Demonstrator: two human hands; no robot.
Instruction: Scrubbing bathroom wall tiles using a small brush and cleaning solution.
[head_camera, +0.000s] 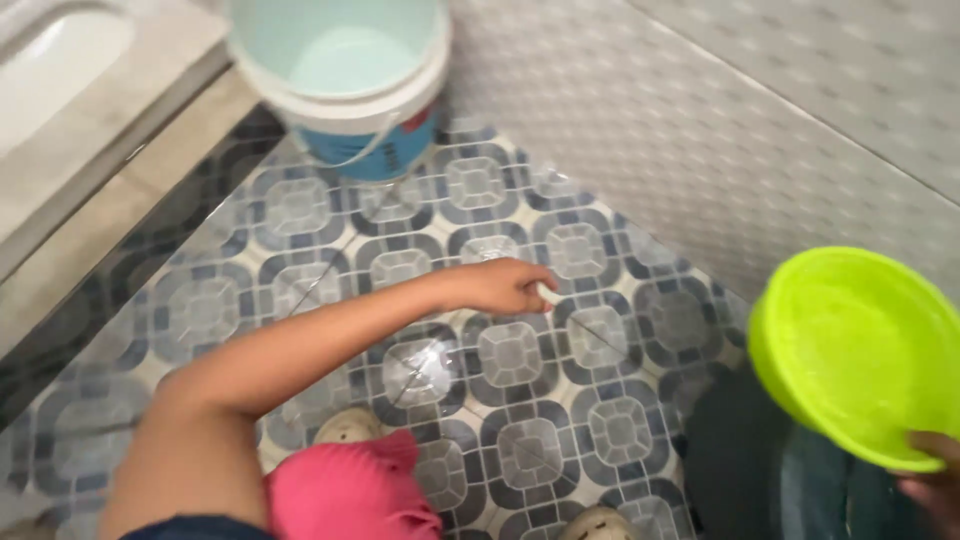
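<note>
Where our knee in pink cloth (350, 490) fills the bottom edge, our right hand (935, 480) keeps its grip curled on the rim of a round lime-green plastic basin (855, 350), held tilted at the right. Farther out, our left hand (505, 287) pinches a small white object (547, 294) just above the blue-and-cream patterned tile floor (510, 355). Beyond, a white-and-blue plastic bucket (345, 85) stands by the wall.

Left hand (505, 285) pinches a small white object above the patterned tile floor (600, 420); right hand (930, 485) grips a lime-green basin (850, 350); a white bucket (345, 85) stands beyond.
</note>
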